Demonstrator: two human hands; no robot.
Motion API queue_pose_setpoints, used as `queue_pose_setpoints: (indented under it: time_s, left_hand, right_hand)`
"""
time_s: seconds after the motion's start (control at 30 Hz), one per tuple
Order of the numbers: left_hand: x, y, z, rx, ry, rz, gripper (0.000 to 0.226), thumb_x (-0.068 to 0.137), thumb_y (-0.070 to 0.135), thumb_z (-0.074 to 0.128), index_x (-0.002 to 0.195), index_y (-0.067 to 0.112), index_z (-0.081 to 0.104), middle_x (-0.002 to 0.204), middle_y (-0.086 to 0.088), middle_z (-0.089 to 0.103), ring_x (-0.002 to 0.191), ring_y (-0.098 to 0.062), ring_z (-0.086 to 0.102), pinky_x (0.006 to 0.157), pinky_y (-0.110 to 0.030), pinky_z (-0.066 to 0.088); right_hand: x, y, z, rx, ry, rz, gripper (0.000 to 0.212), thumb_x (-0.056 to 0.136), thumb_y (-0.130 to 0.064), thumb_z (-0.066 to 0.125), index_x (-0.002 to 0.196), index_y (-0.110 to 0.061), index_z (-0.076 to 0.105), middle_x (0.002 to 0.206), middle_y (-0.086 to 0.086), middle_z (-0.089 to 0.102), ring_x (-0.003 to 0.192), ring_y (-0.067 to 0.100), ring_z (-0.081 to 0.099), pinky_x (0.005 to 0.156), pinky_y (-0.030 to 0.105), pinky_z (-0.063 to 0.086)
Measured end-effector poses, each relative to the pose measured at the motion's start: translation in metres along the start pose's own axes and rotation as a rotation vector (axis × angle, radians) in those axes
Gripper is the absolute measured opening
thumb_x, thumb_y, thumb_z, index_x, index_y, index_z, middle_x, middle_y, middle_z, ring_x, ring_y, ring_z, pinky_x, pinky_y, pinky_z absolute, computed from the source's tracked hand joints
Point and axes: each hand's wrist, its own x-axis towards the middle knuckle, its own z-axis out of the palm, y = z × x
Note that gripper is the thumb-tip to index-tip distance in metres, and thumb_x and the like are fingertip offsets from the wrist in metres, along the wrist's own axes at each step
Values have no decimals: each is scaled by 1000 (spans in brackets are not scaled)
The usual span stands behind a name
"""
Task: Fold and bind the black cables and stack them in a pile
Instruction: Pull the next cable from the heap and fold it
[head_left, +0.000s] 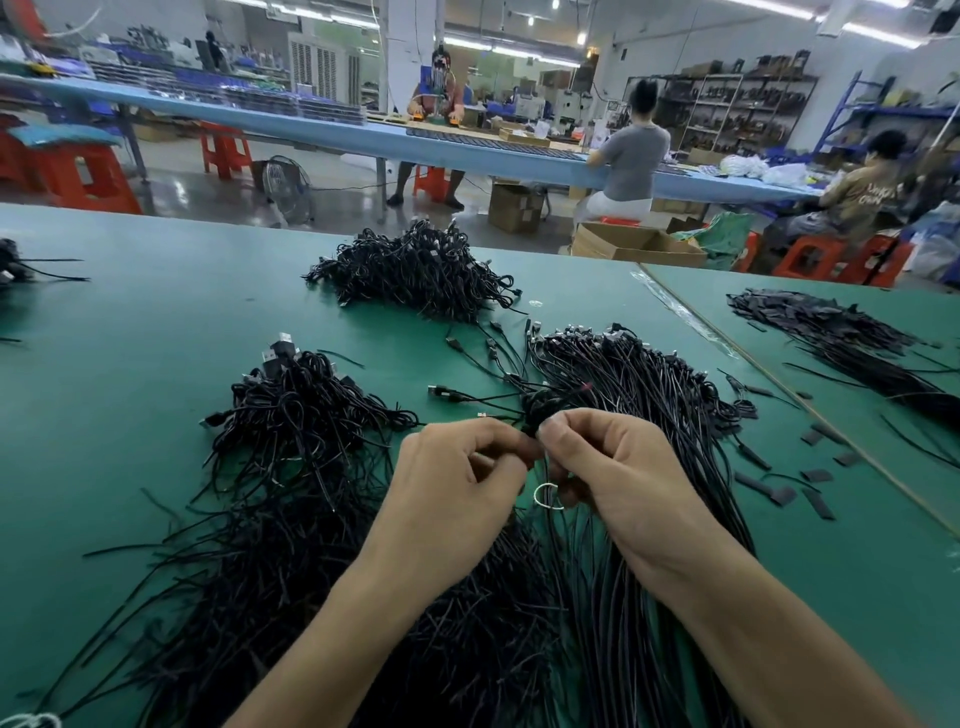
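My left hand (457, 467) and my right hand (613, 467) meet above the green table (156, 322), both pinching one folded black cable (540, 410) between fingertips. A small white tie ring (546, 496) hangs under my right hand's fingers. A pile of bound cables (415, 270) lies at the far middle. Loose straight cables (623, 374) fan out under and beyond my right hand. Another tangled heap of black cables (301, 415) lies to the left, spreading toward the near edge.
Flat black strips (841, 338) lie heaped on the right table section, with several short pieces (815, 473) scattered nearer. A seam (753, 364) runs diagonally between table sections. People sit at a long blue bench (311, 124) behind, with red stools and cardboard boxes (634, 244).
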Motion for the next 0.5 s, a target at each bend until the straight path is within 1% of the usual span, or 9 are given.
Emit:
queue_pose_setpoints:
  time_s: [0.07,0.17,0.23,0.27,0.3,0.33,0.4,0.43,0.5]
  left_hand:
    - [2,0,-1,-14,-36,-60,32,82,32,45,88,32,76,79,7,75,75,-28,70,70,-50,58]
    - [6,-4,-5,-201,-102,-150,44,89,42,36,83,25,76,86,-7,75,81,-23,72,82,-44,59]
    - [6,-5,-9,-395,-224,-223,59,92,60,32,89,21,76,92,-16,74,88,-29,72,86,-41,59]
    - [5,-5,-10,-434,-278,-236,67,92,68,32,93,19,76,95,-16,75,92,-32,71,87,-41,58]
    - [5,-5,-10,-430,-299,-228,65,91,71,35,96,20,76,97,-12,76,94,-31,71,86,-39,59]
    - [5,-4,-9,-420,-281,-203,54,92,66,44,97,24,77,98,-8,76,95,-25,72,84,-36,60]
    - [7,-2,-9,-383,-180,-123,19,94,41,62,96,31,78,100,-2,76,93,-11,71,78,-22,57]
    - [7,-2,-9,-376,-160,-96,13,93,27,67,96,34,77,101,-2,76,91,-8,70,77,-17,55]
    - [6,-4,-10,-378,-160,-77,25,88,12,71,101,34,74,101,-3,75,89,-13,69,77,-17,54]
  right_hand:
    - [-3,-7,2,19,-64,-63,12,81,-25,68,78,-14,70,63,-8,63,60,5,55,53,18,48]
    - [-8,-16,8,-69,-163,-114,12,81,-28,69,75,-18,71,65,-8,65,61,4,56,54,20,49]
    - [-10,-19,10,-150,-170,-107,15,88,-19,70,73,-18,71,65,-6,65,58,3,56,52,19,48]
    - [-10,-19,10,-182,-165,-93,18,91,-14,69,73,-18,71,66,-4,66,56,3,55,51,19,48]
    - [-9,-18,9,-201,-156,-70,18,92,-12,67,75,-17,71,66,-4,66,55,3,55,50,19,48]
    - [-9,-17,7,-211,-140,-41,17,93,-13,67,77,-16,72,65,-3,66,54,5,54,49,20,47]
    - [-8,-12,3,-212,-97,16,14,93,-15,67,80,-12,72,62,-3,62,53,8,52,47,21,45]
    - [-7,-9,2,-202,-79,41,12,92,-15,68,82,-10,72,62,-3,60,52,7,51,46,20,44]
    - [-6,-5,0,-170,-65,79,12,90,-17,69,84,-7,72,61,-5,61,54,5,53,46,19,44]
